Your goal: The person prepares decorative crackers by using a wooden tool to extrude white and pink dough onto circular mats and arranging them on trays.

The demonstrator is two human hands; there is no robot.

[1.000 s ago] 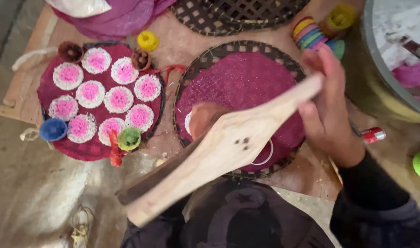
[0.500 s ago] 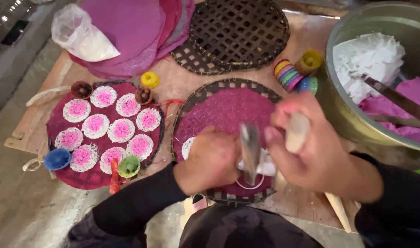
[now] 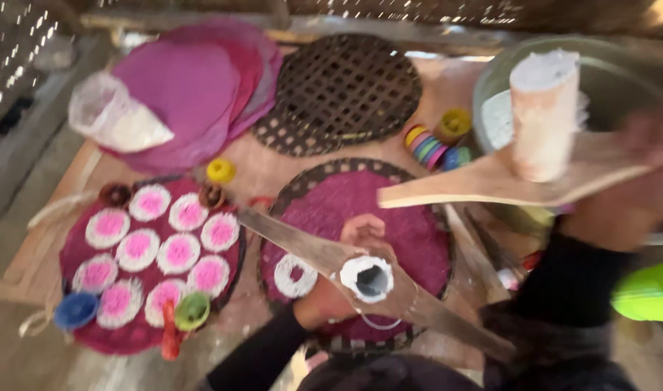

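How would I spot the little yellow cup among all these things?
Find the round woven tray on the left, lined purple and covered in white-and-pink discs. Just past its far rim, on the bare wooden board, sits a small yellow cup. It stands alone, unlike the brown cups on the rim.

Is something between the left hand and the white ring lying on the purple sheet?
No, nothing visible. The left hand holds a wooden paddle above the purple sheet; the white ring lies uncovered just beside it.
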